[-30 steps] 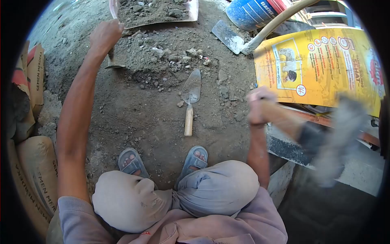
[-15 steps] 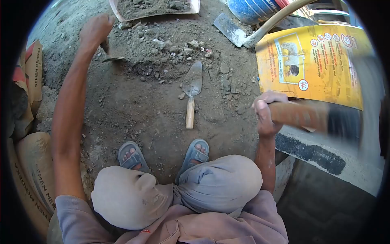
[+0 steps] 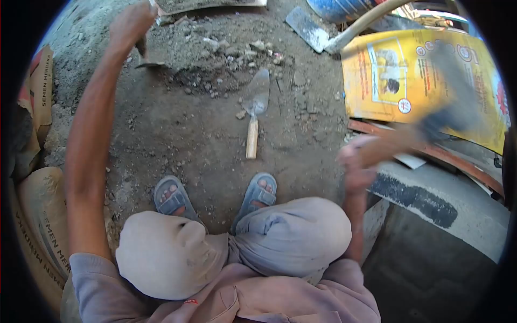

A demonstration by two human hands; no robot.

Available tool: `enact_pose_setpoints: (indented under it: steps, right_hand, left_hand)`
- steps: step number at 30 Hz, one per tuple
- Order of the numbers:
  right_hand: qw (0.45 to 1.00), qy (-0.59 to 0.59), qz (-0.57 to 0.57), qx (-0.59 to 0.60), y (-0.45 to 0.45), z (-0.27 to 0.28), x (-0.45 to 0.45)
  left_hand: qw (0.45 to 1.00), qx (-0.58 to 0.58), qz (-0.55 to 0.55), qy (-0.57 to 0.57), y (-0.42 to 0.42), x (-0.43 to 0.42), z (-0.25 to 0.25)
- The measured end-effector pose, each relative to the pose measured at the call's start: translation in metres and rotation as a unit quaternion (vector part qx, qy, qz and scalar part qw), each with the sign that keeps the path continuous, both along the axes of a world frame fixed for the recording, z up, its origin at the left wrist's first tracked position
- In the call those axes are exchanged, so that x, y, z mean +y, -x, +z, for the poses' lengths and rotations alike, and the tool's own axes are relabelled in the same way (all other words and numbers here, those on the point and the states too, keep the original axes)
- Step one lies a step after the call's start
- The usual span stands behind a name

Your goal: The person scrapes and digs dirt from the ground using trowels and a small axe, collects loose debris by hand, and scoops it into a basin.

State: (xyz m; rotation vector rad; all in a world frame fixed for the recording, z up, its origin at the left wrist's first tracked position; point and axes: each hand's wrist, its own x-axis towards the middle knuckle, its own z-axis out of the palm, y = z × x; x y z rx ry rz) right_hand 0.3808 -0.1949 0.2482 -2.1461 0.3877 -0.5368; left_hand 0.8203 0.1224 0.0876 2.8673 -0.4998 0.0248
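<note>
My left hand (image 3: pixel 133 24) is closed around the short handle of a trowel (image 3: pixel 151 64), its thin metal blade low over the soil. In my right hand (image 3: pixel 358 164) is the wooden handle of a hammer (image 3: pixel 390 145). Motion smears the hammer's dark band and grey head, so the head's exact shape is unclear. Between my hands, a second trowel (image 3: pixel 257 97) lies flat on the dirt, its pointed blade away from me and its wooden handle towards my feet.
Broken stones (image 3: pixel 247 51) and loose soil lie ahead, below a tray of soil (image 3: pixel 215 6). A hoe (image 3: pixel 307 29), blue bucket (image 3: pixel 336 8) and yellow printed sheet (image 3: pixel 420 89) are at right, above a concrete ledge (image 3: pixel 468 215) beside a recess. Cement bags (image 3: pixel 46 210) line the left.
My right hand has swung the hammer, its head moving up and inward across the yellow sheet. My left hand, with the trowel, is slightly higher in view. The camera view has shifted slightly.
</note>
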Motion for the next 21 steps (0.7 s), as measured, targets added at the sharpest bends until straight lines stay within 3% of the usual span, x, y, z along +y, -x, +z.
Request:
enact_pose_setpoints:
  steps: [1,2,4,7,9,10,12,14,17,18,19,21]
  right_hand:
    - [0.991,-0.029,0.09,-0.099,-0.02,0.02,-0.001]
    - [0.973,-0.037,0.139,-0.182,-0.036,0.033,0.006]
    - [0.984,-0.026,0.102,-0.146,-0.01,-0.008,-0.005]
    - [0.98,0.019,-0.062,0.187,0.119,-0.18,-0.03]
    - [0.836,-0.115,-0.146,0.517,0.195,-0.275,-0.031]
    - [0.839,-0.115,-0.149,0.51,0.185,-0.259,-0.025]
    - [0.813,-0.357,-0.183,0.423,0.132,-0.174,-0.001]
    - [0.88,-0.31,-0.154,0.325,0.112,-0.111,-0.004]
    - [0.981,-0.13,-0.099,0.108,0.055,-0.008,0.004]
    - [0.991,-0.099,-0.094,-0.003,0.043,0.001,0.001]
    - [0.99,-0.099,-0.097,0.001,0.038,-0.004,-0.005]
    - [0.988,-0.014,0.108,-0.113,0.036,-0.016,-0.014]
  left_hand:
    - [0.999,-0.037,-0.007,-0.011,-0.005,0.002,-0.001]
    - [0.998,-0.031,0.06,0.012,0.031,-0.02,0.038]
    - [0.999,-0.002,0.039,0.013,0.037,-0.027,0.049]
    - [0.999,-0.036,0.029,0.024,0.033,-0.016,0.041]
    - [0.998,-0.004,0.058,0.027,0.041,-0.018,0.051]
    - [0.998,0.009,0.063,-0.003,0.043,-0.019,0.054]
    - [0.997,-0.029,0.068,0.037,0.039,-0.014,0.057]
    - [0.997,-0.021,0.056,0.053,0.042,-0.015,0.046]
    - [0.997,0.031,0.058,0.041,0.034,-0.019,0.049]
    - [0.998,0.006,0.051,0.04,0.038,-0.023,0.05]
    - [0.998,0.01,0.049,0.038,0.035,-0.025,0.049]
    - [1.0,-0.014,0.022,-0.011,0.031,-0.024,0.042]
